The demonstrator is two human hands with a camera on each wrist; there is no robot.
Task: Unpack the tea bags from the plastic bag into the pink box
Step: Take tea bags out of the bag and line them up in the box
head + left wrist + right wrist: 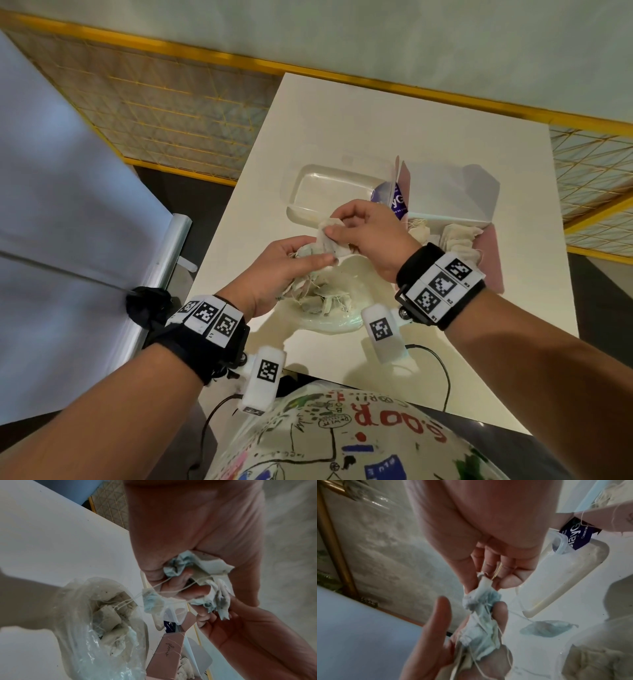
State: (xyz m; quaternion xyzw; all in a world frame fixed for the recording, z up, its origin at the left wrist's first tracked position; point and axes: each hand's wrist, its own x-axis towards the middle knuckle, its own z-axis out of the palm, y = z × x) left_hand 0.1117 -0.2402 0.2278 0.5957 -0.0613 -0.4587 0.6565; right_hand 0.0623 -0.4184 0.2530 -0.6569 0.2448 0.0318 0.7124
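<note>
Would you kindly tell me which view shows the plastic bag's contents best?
The left wrist view: it looks into the plastic bag, showing tea bags and strings. The head view shows it partly behind hands; the right wrist view catches only its blurred edge.

place: indoor room, type unclear | cues: white table point(445, 144); yellow-framed wire-grid panels point(164, 113); pale wall point(342, 31)

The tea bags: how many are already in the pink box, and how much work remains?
Done: a few tea bags already lie in the pink box. In hand: both the left hand and the right hand hold a tangled clump of bags above the plastic bag. Left: the plastic bag still holds many bags with knotted strings.
</note>
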